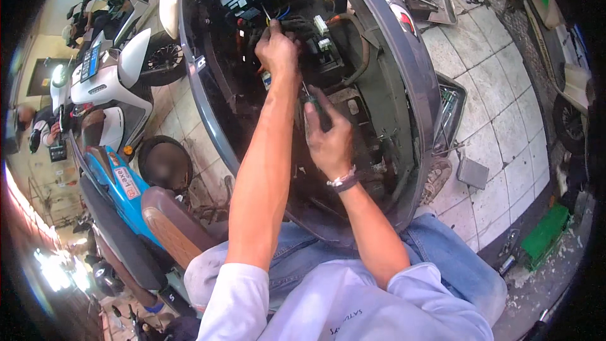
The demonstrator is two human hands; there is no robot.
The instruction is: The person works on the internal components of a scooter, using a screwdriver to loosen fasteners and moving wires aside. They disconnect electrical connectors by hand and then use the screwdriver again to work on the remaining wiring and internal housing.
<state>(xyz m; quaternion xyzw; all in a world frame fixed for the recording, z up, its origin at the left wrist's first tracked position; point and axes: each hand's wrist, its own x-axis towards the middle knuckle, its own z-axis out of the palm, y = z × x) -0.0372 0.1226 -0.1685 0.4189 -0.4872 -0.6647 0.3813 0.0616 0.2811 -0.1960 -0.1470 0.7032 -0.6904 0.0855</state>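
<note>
In front of me is the open body of a scooter (425, 82) with dark grey side panels, its inside full of wiring and parts. My left hand (278, 52) reaches deep into it, fingers closed in a pinch at a thin wire (266, 12) beside yellow and blue wires. Closer to me, my right hand (331, 136) is wrapped round a screwdriver (314, 100) with a dark green handle. Its metal shaft points up toward my left wrist; the tip is hidden. White connectors (321, 24) and an orange cable (360, 31) are right of my left hand.
White scooters (113, 82) and a blue one (120, 177) stand close on my left, with another person's hand (54, 131) beyond. Trays of tools (435, 3) lie on the tiled floor (492, 107) to the right, near a grey block (472, 173) and a green box (546, 233).
</note>
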